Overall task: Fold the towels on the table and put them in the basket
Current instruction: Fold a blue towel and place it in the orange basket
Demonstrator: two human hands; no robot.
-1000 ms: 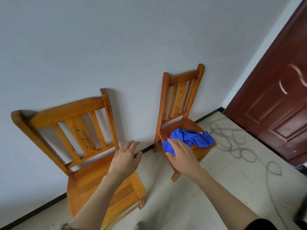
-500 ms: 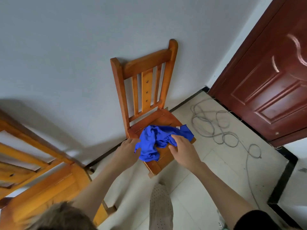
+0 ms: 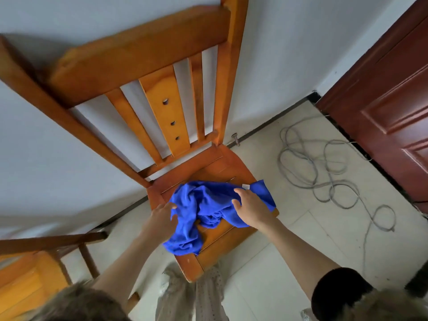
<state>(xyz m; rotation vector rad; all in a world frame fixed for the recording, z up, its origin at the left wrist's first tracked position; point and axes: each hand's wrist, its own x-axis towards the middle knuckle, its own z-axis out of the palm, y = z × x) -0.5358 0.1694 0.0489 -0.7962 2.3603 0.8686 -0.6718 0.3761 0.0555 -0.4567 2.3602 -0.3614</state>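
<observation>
Two hands are now on the crumpled blue towel (image 3: 209, 213), where a second ago only the right one touched it and the left hovered open over the other chair. In the head view, the only one there is, the person has stepped in close, so the wooden chair (image 3: 162, 89) that stood further off against the wall now fills the upper frame. The towel lies bunched on that chair's seat, its lower fold hanging over the seat's front-left edge, a small white tag showing at its far side. The left hand (image 3: 162, 216) sits at the towel's left edge, fingers curled into the cloth, though whether they have pinched a fold or merely press it I cannot tell. The right hand (image 3: 251, 208) lies flat on top of the towel's right part, fingers spread fairly wide, gripping nothing that I can see. A second chair (image 3: 30, 272) stands to the left of the towel's chair, a grey cable (image 3: 324, 167) loops on the floor to its right, and beyond that is a dark red door (image 3: 393, 112). No basket is visible. I would judge the folding is only starting: the cloth must first be spread flat.
</observation>
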